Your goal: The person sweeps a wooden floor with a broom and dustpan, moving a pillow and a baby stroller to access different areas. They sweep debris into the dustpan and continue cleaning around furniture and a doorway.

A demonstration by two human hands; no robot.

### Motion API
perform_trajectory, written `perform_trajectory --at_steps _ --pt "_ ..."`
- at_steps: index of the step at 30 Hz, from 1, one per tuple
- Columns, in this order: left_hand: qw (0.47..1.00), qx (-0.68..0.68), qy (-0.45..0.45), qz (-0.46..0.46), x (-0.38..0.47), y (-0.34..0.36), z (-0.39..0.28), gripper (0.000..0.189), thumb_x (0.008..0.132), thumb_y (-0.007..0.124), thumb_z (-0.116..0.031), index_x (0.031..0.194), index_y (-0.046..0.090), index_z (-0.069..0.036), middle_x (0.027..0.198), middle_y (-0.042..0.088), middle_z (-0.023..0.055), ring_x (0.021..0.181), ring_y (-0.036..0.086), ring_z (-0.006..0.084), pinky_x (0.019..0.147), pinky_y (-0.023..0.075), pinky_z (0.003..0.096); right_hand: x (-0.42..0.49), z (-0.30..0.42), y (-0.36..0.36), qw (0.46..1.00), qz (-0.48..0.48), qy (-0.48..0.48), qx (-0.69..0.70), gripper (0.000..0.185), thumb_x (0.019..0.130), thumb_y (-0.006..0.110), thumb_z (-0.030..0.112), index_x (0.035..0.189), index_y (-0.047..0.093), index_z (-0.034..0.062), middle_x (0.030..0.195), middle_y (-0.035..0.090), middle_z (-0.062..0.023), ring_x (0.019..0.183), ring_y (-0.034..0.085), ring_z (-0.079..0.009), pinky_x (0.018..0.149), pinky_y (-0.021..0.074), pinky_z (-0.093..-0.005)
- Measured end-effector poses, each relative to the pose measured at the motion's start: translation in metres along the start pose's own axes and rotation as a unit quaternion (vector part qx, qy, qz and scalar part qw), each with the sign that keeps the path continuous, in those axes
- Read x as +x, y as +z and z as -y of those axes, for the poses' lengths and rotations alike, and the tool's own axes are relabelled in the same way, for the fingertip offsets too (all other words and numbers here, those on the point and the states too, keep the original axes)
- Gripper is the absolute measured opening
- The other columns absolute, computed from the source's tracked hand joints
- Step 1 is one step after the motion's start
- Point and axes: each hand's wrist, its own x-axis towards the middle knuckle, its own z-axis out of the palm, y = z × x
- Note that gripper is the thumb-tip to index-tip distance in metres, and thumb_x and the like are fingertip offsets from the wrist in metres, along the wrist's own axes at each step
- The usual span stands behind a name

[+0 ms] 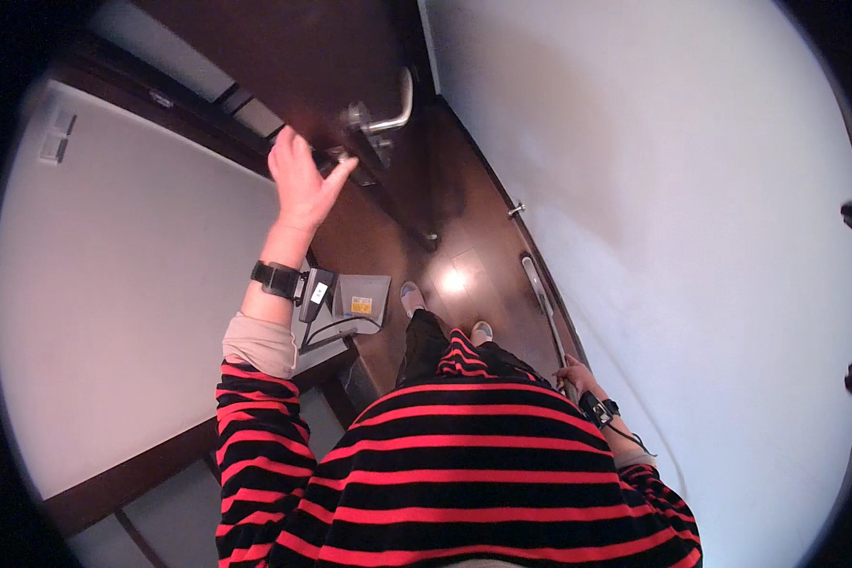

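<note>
My left hand [302, 181] is raised at the edge of a dark brown door [277, 50], fingers together and thumb spread. Its fingertips are against the door or very near it; contact is hard to judge. Just right of the thumb, a metal lever handle [397, 110] juts from the door face. Low on my right side, my right hand [579, 376] is closed around the pole [559, 341] of a long-handled floor tool. That tool's narrow whitish head [536, 280] rests by the foot of the wall. Part of the grip is hidden by the hand.
A pale wall [681, 213] runs along my right, with a metal door stop [517, 210] near its base. Wooden flooring [461, 248] lies under my feet. To the left are a white wall [135, 284] and a grey box-shaped device [362, 295] with a yellow label and black cable.
</note>
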Motion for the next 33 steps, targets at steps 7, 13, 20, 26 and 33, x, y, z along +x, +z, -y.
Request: perform_trajectory --at_steps 7,13,20,26,33 --pt "0.965 0.041 -0.049 0.254 0.051 0.028 -0.052 0.092 0.073 0.068 -0.017 0.140 0.009 0.003 0.116 0.054 0.0228 0.113 0.051 0.0335 0.098 0.0318 0.0518 0.004 -0.002 0.010 0.983 0.026 0.012 0.184 0.073 0.081 0.063 0.006 0.137 0.017 -0.0017 0.062 0.060 -0.0125 0.051 0.062 -0.0197 0.046 0.0490 -0.0341" --pt "0.958 -0.111 -0.032 0.262 0.083 0.049 -0.158 0.093 0.071 0.064 -0.012 0.142 0.005 -0.002 0.110 0.055 0.0281 0.103 0.055 0.0398 0.090 0.0440 0.0463 -0.041 0.026 -0.008 0.997 -0.039 -0.013 0.073 0.041 0.079 0.065 0.006 0.108 0.037 -0.0029 0.065 0.060 -0.0102 0.052 0.062 -0.0183 0.046 0.0480 -0.0323" --pt "0.937 -0.132 -0.046 0.320 0.145 0.095 -0.168 0.088 0.073 0.061 -0.015 0.141 0.007 0.001 0.116 0.053 0.0293 0.104 0.055 0.0416 0.091 0.0446 0.0424 -0.016 0.109 -0.026 0.915 -0.112 0.207 0.329 0.038 0.078 0.065 0.003 0.106 0.039 0.0028 0.060 0.054 -0.0089 0.045 0.058 -0.0205 0.037 0.0464 -0.0352" --pt "0.932 -0.107 -0.013 0.345 0.182 0.115 -0.166 0.088 0.073 0.061 -0.017 0.140 0.009 0.005 0.120 0.052 0.0235 0.114 0.049 0.0355 0.097 0.0376 0.0440 0.025 0.129 -0.020 0.869 -0.165 0.226 0.409 0.044 0.077 0.063 0.000 0.113 0.037 0.0029 0.058 0.053 -0.0105 0.041 0.054 -0.0220 0.035 0.0442 -0.0369" --pt "0.958 -0.223 0.087 0.161 0.123 0.088 -0.107 0.078 0.073 0.062 -0.015 0.140 0.023 -0.006 0.136 0.036 0.0208 0.130 0.031 0.0338 0.105 0.0220 0.0544 0.113 0.097 0.007 0.951 -0.096 0.107 0.272 0.021 0.078 0.057 0.003 0.099 0.053 0.0014 0.061 0.055 -0.0077 0.057 0.056 -0.0226 0.053 0.0464 -0.0355"
